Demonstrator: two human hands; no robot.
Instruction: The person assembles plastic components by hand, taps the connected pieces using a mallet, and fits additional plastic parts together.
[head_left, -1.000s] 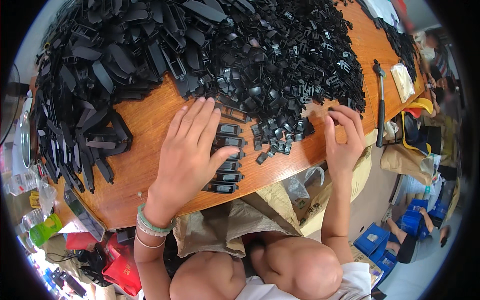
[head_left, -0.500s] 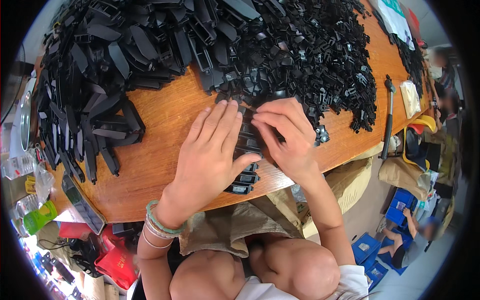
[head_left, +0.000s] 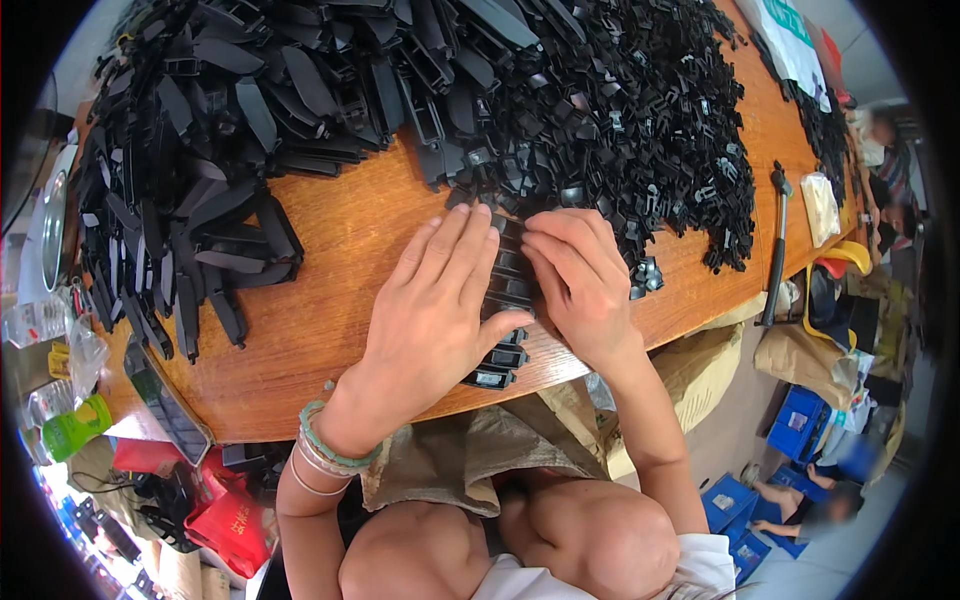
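A row of black ribbed plastic pieces (head_left: 509,287) lies side by side on the wooden table in front of me, running toward the near edge. My left hand (head_left: 432,305) rests flat along the row's left side, fingers stretched out and thumb across it; it covers part of the pieces. At the row's far right end, my right hand (head_left: 585,285) has its fingers bent and pinched together against the pieces. What sits between those fingertips is hidden. Just beyond both hands begins a heap of small black plastic clips (head_left: 620,120).
Long black plastic handle-like parts (head_left: 255,110) are heaped at the far left. A hammer (head_left: 778,240) and a pale packet (head_left: 820,208) lie at the right. A dark flat device (head_left: 165,400) is at the left edge. Brown sacking (head_left: 470,460) hangs below the table. People sit at the right.
The view has shifted slightly, so the table appears a little to the right. Both hands keep nearly the same pose at the row; the right fingertips stay pinched at its far end.
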